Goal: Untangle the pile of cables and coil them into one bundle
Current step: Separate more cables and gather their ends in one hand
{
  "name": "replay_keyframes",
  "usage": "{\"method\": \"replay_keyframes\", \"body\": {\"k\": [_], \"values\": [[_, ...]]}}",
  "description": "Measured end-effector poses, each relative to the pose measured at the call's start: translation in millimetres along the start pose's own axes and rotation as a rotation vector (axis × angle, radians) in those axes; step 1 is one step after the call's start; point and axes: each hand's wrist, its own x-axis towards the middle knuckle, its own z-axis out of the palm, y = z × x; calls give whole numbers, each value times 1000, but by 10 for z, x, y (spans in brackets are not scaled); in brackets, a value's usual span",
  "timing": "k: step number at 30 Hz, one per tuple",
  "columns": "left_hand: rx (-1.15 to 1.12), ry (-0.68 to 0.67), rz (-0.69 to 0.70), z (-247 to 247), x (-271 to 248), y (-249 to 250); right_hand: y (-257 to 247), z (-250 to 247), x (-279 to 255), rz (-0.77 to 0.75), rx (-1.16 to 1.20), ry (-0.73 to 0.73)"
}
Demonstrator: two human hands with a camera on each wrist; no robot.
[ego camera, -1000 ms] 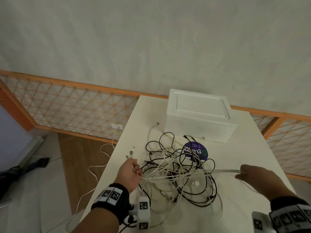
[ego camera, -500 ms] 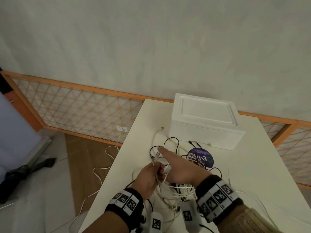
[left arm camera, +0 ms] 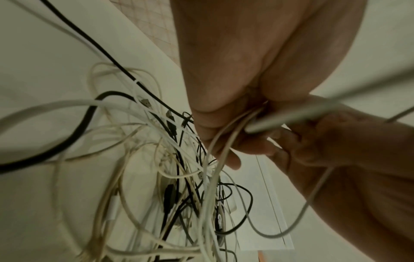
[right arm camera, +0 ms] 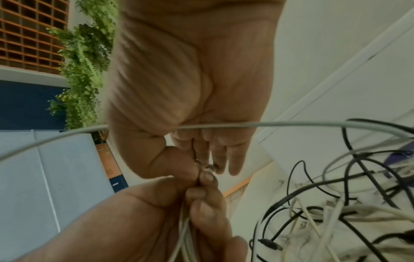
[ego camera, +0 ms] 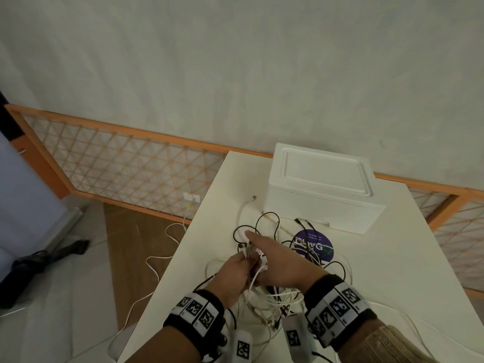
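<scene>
A tangle of white and black cables (ego camera: pixel 275 297) lies on the white table (ego camera: pixel 392 258), partly hidden under both hands. My left hand (ego camera: pixel 235 271) grips several white strands gathered above the pile. In the left wrist view its fingers (left arm camera: pixel 212 127) curl round thin strands, with the pile (left arm camera: pixel 179 177) below. My right hand (ego camera: pixel 285 260) lies against the left, index finger straight and pointing forward. In the right wrist view its fingers (right arm camera: pixel 224 159) are straight, a grey cable (right arm camera: pixel 291 123) runs across the palm, and the thumb meets the left fingertips (right arm camera: pixel 206 179).
A white foam box (ego camera: pixel 322 184) stands at the table's back, just behind the pile. A round purple sticker (ego camera: pixel 314 247) lies under some cables. Left of the table are an orange lattice fence (ego camera: pixel 117 166) and a white cord (ego camera: pixel 157 258) on the floor.
A second ago my right hand held a cable stretched out to the right. It has swung back to the left hand and laid the strand there. The left hand rose a little.
</scene>
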Motion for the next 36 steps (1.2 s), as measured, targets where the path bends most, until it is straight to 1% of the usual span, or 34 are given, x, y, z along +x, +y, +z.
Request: {"method": "replay_keyframes", "body": {"k": [3,7,10,12,16,20,25,28,30,32,34,36], "values": [[17,7,-11,-9,4,-16,12,-5,-36,13,112,37],[71,-7,12,21,-33,24,13,17,-29,-63,105,87],[114,-18,39,19,-59,13,9,79,-4,-97,111,85],[98,-6,32,28,-83,0,12,110,7,-94,117,115],[4,22,-19,80,-133,-3,3,120,-33,-97,57,163],[-54,11,-43,98,-188,14,-20,124,-110,-123,21,137],[-125,7,-119,46,-208,0,-53,156,-132,-165,-101,68],[-129,-43,-139,37,-234,12,-68,161,-140,-171,-93,88],[-89,-81,-122,40,-238,7,-39,157,-124,-181,-92,173],[-33,-94,-55,54,-246,-4,-26,146,-115,-180,-85,255],[30,-113,20,60,-256,-25,-40,139,-127,-184,-30,295],[45,-114,40,56,-259,-3,-46,151,-157,-179,15,320]]}}
